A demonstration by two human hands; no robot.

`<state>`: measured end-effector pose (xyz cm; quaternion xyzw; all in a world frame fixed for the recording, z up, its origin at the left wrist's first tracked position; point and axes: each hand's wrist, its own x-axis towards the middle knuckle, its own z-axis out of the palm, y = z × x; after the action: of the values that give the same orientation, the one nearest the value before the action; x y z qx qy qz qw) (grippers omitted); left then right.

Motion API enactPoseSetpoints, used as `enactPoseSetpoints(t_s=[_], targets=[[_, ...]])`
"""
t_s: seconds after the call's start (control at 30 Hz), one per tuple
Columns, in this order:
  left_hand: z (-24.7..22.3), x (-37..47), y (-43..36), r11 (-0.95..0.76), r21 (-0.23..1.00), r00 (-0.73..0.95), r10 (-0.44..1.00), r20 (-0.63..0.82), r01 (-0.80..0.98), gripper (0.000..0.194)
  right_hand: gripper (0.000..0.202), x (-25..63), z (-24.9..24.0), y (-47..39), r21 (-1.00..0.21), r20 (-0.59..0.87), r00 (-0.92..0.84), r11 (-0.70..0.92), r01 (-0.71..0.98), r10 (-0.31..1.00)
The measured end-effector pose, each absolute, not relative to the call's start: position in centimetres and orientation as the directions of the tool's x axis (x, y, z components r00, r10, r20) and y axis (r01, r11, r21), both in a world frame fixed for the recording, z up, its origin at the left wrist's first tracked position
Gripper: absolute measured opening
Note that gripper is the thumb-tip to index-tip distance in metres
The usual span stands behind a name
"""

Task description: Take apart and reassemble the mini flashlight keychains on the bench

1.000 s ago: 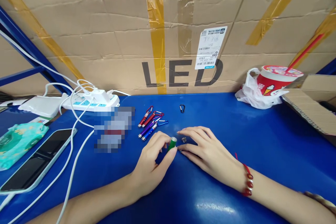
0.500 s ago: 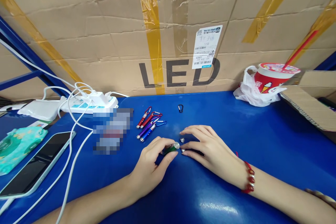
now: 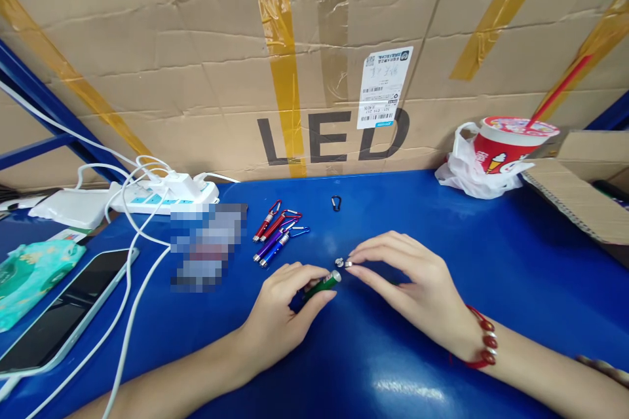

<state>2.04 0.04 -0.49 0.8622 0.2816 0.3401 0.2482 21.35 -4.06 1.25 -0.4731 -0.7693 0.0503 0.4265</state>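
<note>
One green tube [image 3: 324, 283], four penlights [image 3: 272, 243]

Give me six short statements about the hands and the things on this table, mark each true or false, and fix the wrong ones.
1. The left hand holds a green tube. True.
2. The black carabiner is clipped to the green tube. False: it lies apart, on the blue table.
3. The right hand pinches a small silvery piece. True.
4. All four clip-ended pens are red. False: two are red, one purple, one blue.
5. A red straw sticks up from the cup. True.
6. The phone lies beyond the right hand. False: it lies at the picture's far left.
</note>
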Motion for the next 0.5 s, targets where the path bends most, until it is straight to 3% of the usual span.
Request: enactPoseSetpoints(t_s=[0.33, 0.5], targets=[[-0.63, 1.8, -0.03, -0.73, 0.595, 0.654, 0.635, 0.411, 0.336, 0.008, 0.011, 20.62, 1.38, -4.64, -0.471, 0.643, -0.31, 0.681, 0.561, 0.701], [-0.68, 1.74, -0.05, -0.65, 0.676, 0.63, 0.695, 0.346, 0.346, 0.009, 0.013, 21.22, 1.16, -4.05, -0.567, 0.54, -0.267, 0.579, 0.586, 0.798]])
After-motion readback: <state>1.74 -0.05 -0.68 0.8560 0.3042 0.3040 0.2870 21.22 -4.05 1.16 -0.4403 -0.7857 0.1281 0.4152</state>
